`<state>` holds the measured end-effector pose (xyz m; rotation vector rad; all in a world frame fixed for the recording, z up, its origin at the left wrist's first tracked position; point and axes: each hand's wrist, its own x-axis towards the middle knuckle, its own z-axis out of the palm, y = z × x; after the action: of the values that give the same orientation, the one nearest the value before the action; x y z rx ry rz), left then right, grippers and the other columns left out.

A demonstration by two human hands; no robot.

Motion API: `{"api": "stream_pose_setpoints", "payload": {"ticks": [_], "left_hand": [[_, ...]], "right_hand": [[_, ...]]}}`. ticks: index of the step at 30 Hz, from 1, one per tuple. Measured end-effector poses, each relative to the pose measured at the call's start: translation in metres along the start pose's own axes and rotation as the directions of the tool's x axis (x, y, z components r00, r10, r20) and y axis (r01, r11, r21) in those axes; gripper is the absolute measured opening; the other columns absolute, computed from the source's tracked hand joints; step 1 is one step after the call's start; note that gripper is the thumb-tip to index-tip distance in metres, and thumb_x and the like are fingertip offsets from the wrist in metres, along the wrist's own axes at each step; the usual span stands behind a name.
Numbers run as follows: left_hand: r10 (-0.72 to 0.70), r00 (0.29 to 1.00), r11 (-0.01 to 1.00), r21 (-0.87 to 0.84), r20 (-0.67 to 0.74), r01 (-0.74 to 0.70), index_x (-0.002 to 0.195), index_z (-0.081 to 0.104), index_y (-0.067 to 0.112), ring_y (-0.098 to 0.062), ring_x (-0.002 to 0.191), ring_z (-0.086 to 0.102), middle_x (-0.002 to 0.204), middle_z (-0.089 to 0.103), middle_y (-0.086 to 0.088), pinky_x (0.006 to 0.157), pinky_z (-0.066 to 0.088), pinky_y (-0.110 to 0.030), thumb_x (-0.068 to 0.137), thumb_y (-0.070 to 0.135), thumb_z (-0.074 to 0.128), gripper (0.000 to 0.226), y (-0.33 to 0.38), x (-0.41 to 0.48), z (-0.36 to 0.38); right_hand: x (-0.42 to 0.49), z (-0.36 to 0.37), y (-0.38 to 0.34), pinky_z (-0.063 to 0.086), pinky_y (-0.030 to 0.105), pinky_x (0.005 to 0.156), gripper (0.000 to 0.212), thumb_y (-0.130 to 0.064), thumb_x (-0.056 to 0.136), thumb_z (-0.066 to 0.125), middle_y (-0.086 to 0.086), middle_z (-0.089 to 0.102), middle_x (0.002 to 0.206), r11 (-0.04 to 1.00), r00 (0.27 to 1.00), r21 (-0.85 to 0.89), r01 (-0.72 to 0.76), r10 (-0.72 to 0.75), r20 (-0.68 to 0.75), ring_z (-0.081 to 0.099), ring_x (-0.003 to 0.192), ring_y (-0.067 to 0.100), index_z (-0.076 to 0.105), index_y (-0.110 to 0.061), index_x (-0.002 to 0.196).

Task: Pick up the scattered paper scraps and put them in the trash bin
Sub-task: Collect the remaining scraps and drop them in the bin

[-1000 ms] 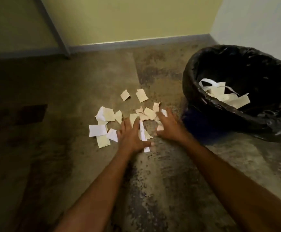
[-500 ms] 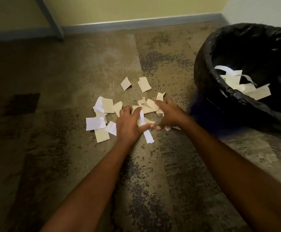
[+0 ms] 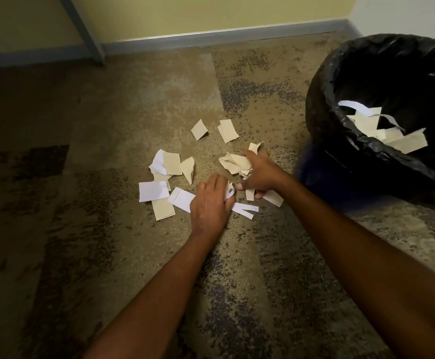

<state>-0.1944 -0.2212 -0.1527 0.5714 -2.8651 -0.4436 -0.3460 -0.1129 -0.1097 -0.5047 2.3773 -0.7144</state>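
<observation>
Gathering midway: right hand [image 3: 261, 173] clenching a beige scrap bunch [image 3: 237, 164], left hand [image 3: 211, 200] pinching a white scrap [image 3: 230, 189], more paper scraps [image 3: 159, 187] lying on carpet [image 3: 107, 229] at nine o'clock, several already sitting in the black-lined trash bin [image 3: 322, 120] at two o'clock.

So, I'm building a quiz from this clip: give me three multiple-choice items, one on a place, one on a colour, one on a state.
1. Where is the trash bin?
A. right of the scraps
B. left of them
C. behind the person

2. What colour is the bin liner?
A. white
B. black
C. green

3. What does the bin hold?
A. nothing
B. bottles
C. some paper

Key:
1 A, it stands past the right hand.
2 B, glossy black plastic.
3 C, paper pieces lie inside, while scattered scraps remain on the carpet.
</observation>
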Motion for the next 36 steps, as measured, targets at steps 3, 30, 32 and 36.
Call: {"api": "stream_pose_setpoints", "payload": {"ticks": [3, 30, 32, 36], "left_hand": [[0.002, 1.0, 0.999, 0.045, 0.017, -0.003, 0.141, 0.051, 0.031, -0.024, 0.11, 0.057, 0.142, 0.055, 0.004, 0.07, 0.055, -0.037, 0.099, 0.039, 0.061, 0.044, 0.0, -0.017, 0.002], [-0.134, 0.99, 0.956, -0.271, -0.055, 0.114, 0.119, 0.058, 0.017, -0.021, 0.093, 0.057, 0.115, 0.06, -0.003, 0.07, 0.04, -0.032, 0.093, 0.004, 0.06, 0.029, 0.008, -0.065, -0.011], [-0.225, 0.972, 0.871, -0.461, -0.067, 0.169, 0.115, 0.061, 0.017, -0.019, 0.094, 0.056, 0.111, 0.061, -0.001, 0.073, 0.039, -0.029, 0.089, -0.003, 0.055, 0.034, 0.013, -0.071, -0.008], [-0.432, 0.899, 0.609, -0.71, 0.077, 0.353, 0.11, 0.071, 0.024, -0.018, 0.099, 0.065, 0.107, 0.072, 0.004, 0.084, 0.052, -0.033, 0.09, 0.012, 0.05, 0.032, 0.04, -0.08, -0.01]], "right_hand": [[0.005, 0.0, -0.003, 0.062, 0.038, 0.046, 0.081, -0.038, 0.093, 0.081, 0.009, 0.021, 0.157, 1.0, 1.0, 0.0, -0.014, 0.014, -0.007, 0.059, 0.108, 0.029, 0.035, -0.028, 0.159], [-0.084, 0.062, 0.021, 0.052, 0.018, 0.051, 0.014, -0.007, 0.088, 0.08, 0.002, 0.068, 0.103, 0.984, 0.916, 0.17, 0.042, 0.03, -0.401, 0.069, 0.072, 0.009, 0.074, -0.019, 0.083], [-0.099, 0.078, 0.016, 0.062, 0.03, 0.051, 0.012, -0.004, 0.088, 0.078, 0.006, 0.074, 0.101, 0.92, 0.912, 0.393, -0.001, 0.161, -0.377, 0.076, 0.065, 0.016, 0.077, -0.016, 0.087], [-0.119, 0.098, -0.006, 0.054, 0.021, 0.06, 0.014, -0.002, 0.084, 0.072, -0.002, 0.074, 0.081, 0.812, 0.901, 0.581, -0.055, 0.291, -0.322, 0.069, 0.071, 0.015, 0.078, -0.015, 0.086]]}}
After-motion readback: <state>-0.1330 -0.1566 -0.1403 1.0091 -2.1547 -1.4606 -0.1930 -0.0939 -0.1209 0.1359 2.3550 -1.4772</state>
